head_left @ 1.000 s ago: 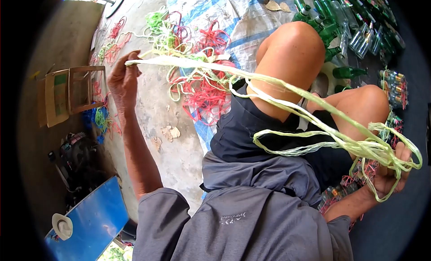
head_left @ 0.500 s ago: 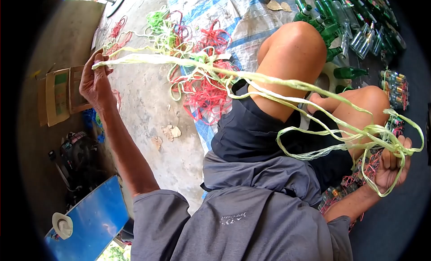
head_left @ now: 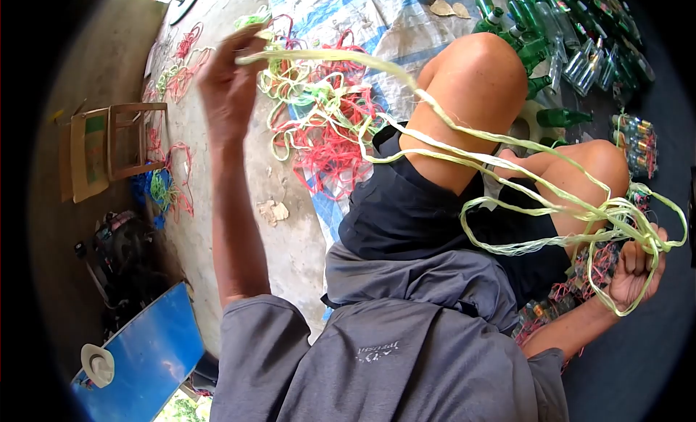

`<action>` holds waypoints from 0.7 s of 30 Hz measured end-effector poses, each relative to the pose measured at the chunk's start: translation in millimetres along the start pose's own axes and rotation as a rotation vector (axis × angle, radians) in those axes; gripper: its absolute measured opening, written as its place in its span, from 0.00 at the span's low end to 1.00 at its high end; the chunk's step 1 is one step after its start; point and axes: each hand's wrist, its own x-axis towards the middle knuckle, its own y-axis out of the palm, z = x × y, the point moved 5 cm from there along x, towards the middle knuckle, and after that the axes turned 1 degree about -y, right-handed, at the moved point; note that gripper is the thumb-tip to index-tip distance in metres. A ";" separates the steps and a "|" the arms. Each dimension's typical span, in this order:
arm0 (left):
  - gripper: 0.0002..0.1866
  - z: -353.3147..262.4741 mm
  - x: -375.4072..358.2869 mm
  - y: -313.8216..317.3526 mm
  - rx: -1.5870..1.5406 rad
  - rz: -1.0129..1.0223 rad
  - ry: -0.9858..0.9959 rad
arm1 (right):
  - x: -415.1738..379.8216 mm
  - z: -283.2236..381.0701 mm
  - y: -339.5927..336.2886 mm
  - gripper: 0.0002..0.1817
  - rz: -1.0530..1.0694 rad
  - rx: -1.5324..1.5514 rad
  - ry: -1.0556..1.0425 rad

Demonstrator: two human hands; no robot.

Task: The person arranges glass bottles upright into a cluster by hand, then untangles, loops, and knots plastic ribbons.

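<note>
Got a pale yellow-green plastic twine (head_left: 333,54) strung between both grips. Left hand (head_left: 230,85) up high and a bit blurry, thumb and fingers pinched together on one end. Right hand (head_left: 636,273) curled closed around a tangle of loops of the same stuff. From the left pinch, one strand sagging lazily across to the right fist, plus a loose loop drooping inboard of that fist, over the black shorts (head_left: 413,204). Bare knees (head_left: 482,74) right between the two grips, with strands crossing the thighs.

Just inboard of the left grip, a messy pile of red and green string (head_left: 330,161), spilling past the edge of a white-and-blue tarp (head_left: 402,38) onto concrete floor (head_left: 297,241). Decent open room around the left forearm, mostly bare concrete with a few scraps and stray strings. Further out past the left grip, a wooden frame (head_left: 112,143). Back behind the left elbow, a blue tabletop (head_left: 156,342) with a white hat (head_left: 98,365) near its edge.

Way tighter around the right grip: string-wrapped bottle bundles (head_left: 529,324) close by the wrist, another bottle pack (head_left: 638,143) farther ahead. Beyond the knees, forward of the right fist, a big heap of glass bottles (head_left: 533,52), mostly green.
</note>
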 end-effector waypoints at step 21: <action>0.19 93.1 -22.2 113.6 0.322 0.331 -0.055 | -3.1 -12.2 -18.7 0.05 -0.155 0.017 0.027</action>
